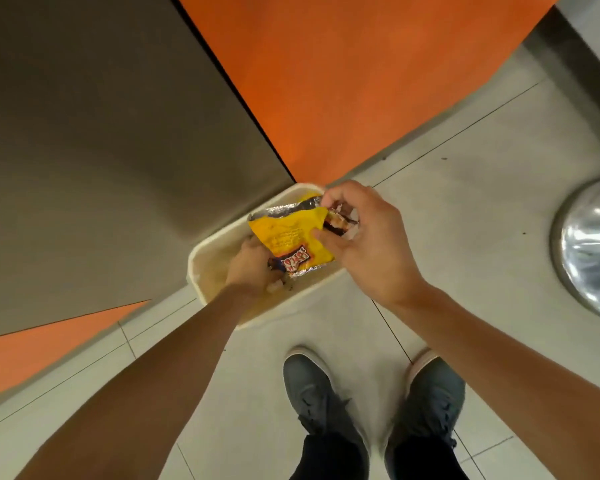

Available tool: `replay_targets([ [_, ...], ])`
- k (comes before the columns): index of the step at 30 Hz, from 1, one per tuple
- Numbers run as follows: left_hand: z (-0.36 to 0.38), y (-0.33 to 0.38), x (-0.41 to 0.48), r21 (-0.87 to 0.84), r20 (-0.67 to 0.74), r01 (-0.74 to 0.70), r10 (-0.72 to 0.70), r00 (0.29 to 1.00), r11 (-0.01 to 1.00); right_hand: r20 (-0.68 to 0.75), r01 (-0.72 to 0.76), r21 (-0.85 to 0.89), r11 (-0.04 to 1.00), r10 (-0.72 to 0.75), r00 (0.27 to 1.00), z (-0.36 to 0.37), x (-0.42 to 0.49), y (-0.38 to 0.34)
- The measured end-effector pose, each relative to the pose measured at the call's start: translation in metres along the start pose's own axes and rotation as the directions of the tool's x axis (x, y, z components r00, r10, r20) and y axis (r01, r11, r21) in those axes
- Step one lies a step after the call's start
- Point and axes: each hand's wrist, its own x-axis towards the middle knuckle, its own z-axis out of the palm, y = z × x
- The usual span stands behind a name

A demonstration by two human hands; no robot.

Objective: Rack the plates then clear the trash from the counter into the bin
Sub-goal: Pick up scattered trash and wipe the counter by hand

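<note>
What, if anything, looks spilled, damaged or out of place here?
Nothing serious stands out. The left hand and right hand both grip the crumpled wrapper directly over the bin, and no wrappers lie outside it. Only a few dark specks dot the floor to the right.

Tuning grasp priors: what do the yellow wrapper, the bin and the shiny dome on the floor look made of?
The yellow wrapper looks like thin printed plastic film, likely foil-lined: silver inside, crinkled. The bin seems matte cream plastic: smooth moulded rim. The dome is polished metal, probably steel: mirror-like highlights.
</note>
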Motion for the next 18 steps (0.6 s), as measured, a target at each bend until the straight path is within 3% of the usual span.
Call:
replay_targets([
  [3,0.012,-0.008,0.010,0.176,0.151,-0.040,0.013,0.988,0.984,0.055,0.131,-0.147,0.980,-0.124,0.991,0.007,0.008,0.010],
  [5,0.012,-0.014,0.013,0.191,0.214,-0.050,0.008,0.977,0.980,0.124,0.188,-0.172,0.967,-0.168,0.978,0.016,0.013,0.010],
  [9,-0.002,-0.014,0.006,0.096,0.149,0.061,-0.075,0.986,0.994,0.348,0.351,-0.349,0.869,-0.227,0.909,0.042,0.020,0.012],
  [13,-0.034,-0.014,-0.010,-0.013,0.196,0.264,-0.256,0.947,0.965,0.491,0.329,-0.609,0.722,0.017,0.871,0.065,0.025,0.018],
  [16,-0.060,-0.005,-0.031,-0.262,0.199,0.278,-0.230,0.953,0.924,0.451,0.228,-0.746,0.626,0.223,0.864,0.072,0.024,0.017],
  [18,-0.074,0.007,-0.048,-0.463,0.184,0.272,-0.208,0.961,0.844,0.434,0.150,-0.754,0.639,0.313,0.845,0.070,0.023,0.014],
])
